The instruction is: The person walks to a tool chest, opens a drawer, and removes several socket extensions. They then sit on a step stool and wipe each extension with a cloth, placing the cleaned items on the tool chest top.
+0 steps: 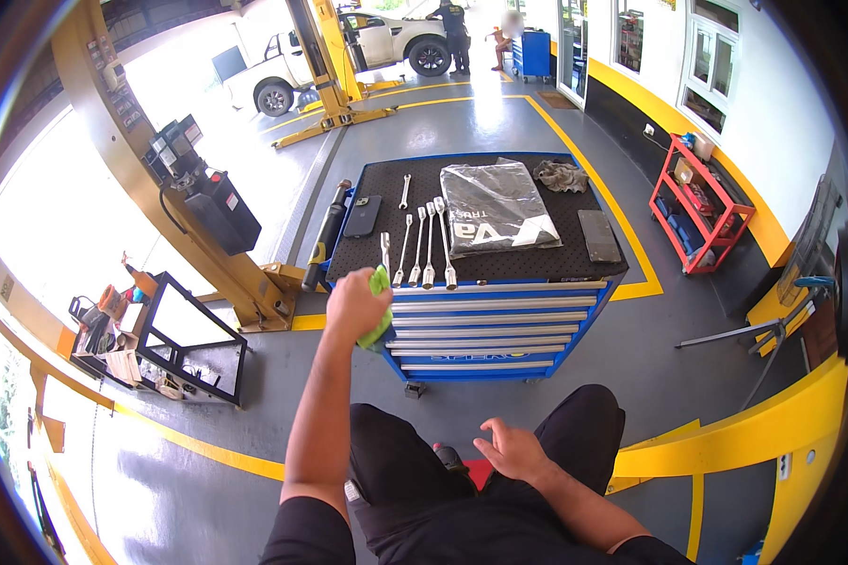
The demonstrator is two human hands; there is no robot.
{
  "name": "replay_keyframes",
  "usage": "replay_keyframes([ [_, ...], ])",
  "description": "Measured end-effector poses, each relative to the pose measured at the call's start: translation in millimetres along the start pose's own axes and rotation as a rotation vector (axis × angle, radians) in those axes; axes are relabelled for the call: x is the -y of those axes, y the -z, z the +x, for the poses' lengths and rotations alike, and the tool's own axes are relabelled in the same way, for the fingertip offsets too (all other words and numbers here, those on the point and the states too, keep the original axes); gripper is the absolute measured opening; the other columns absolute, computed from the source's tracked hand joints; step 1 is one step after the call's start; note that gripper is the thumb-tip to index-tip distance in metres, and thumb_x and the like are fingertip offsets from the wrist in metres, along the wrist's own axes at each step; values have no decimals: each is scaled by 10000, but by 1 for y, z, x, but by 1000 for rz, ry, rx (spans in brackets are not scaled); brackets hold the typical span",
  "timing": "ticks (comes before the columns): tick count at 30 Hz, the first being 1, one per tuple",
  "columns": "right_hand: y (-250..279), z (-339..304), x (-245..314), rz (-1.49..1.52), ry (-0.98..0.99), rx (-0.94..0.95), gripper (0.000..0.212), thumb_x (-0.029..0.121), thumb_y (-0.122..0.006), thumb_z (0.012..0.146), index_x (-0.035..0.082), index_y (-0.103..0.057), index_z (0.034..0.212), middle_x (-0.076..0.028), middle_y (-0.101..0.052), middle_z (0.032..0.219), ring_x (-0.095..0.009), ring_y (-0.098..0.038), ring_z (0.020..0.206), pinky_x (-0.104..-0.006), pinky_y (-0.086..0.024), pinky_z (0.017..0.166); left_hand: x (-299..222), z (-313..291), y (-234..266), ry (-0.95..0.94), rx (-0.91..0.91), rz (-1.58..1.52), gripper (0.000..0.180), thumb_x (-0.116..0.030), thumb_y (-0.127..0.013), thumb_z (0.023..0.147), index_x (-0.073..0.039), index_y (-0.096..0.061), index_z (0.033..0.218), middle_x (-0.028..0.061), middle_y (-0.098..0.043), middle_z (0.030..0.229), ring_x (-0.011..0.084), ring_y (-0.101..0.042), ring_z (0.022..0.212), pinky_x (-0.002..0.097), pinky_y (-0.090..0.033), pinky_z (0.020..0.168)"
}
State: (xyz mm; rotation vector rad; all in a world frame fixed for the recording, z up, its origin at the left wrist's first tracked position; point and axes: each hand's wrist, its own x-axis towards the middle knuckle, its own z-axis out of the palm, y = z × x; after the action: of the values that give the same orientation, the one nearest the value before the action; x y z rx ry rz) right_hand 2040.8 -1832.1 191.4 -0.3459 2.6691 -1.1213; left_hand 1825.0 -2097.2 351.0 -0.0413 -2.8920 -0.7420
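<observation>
My left hand (352, 306) is closed round a bright green cloth (377, 325) at the near left corner of a blue tool cabinet (575, 325). Just above the cloth shows the end of a metal wrench (384, 247); whether my hand grips it is hidden. Several silver wrenches (430, 250) lie side by side on the black perforated top, and a small wrench (405, 191) lies farther back. To their right is a dark plastic bag (495, 202) with white print. My right hand (513, 450) hovers over my lap, fingers apart, holding nothing.
A phone (362, 217), a grey rag (561, 176) and a dark flat device (599, 235) lie on the cabinet top. Left stands a black cart (193, 330) beside a yellow lift post (160, 151); right, a red trolley (702, 202) and yellow beam (744, 452). A person (454, 38) stands by a white pickup (386, 47).
</observation>
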Motion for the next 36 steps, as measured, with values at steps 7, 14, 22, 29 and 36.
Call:
replay_keyframes([
  [7, -37, 1, -53, 23, -151, 265, 339, 406, -553, 964, 140, -557, 1174, -130, -725, 919, -355, -678, 977, -573, -406, 998, 23, 124, -32, 17, 121, 460, 264, -198, -655, 809, -107, -716, 1048, 155, -706, 1133, 322, -664, 1093, 429, -527, 937],
  [14, -39, -2, -65, 40, -140, 192, 314, 379, -563, 963, 120, -565, 1140, -142, -713, 891, -369, -672, 916, -538, -465, 874, 32, 127, -47, 13, 75, 405, 358, -339, -719, 822, -105, -687, 1092, 143, -704, 1131, 326, -662, 1079, 443, -524, 925],
  [22, -31, 2, -51, -21, -87, 197, 310, 352, -580, 953, 93, -565, 1123, -184, -698, 864, -404, -667, 830, -514, -502, 725, -18, 105, -67, 4, 154, 462, 295, -248, -669, 816, -66, -730, 1040, 174, -713, 1105, 331, -684, 1052, 424, -542, 911],
  [29, -35, 2, -60, 21, -117, 169, 306, 354, -586, 952, 99, -576, 1122, -167, -701, 865, -391, -665, 853, -500, -504, 752, -4, 108, -56, 168, 132, 246, 344, -287, -724, 769, -46, -738, 1015, 194, -709, 1105, 347, -683, 1041, 433, -545, 902],
  [36, -27, 1, -52, 166, -120, 223, 314, 351, -552, 989, 76, -567, 1140, -116, -688, 931, -265, -673, 888, -414, -519, 766, 22, -46, -45, -84, 126, -402, 219, -207, -763, 822, -3, -685, 825, 107, -693, 712, 190, -663, 630, 341, -520, 599],
])
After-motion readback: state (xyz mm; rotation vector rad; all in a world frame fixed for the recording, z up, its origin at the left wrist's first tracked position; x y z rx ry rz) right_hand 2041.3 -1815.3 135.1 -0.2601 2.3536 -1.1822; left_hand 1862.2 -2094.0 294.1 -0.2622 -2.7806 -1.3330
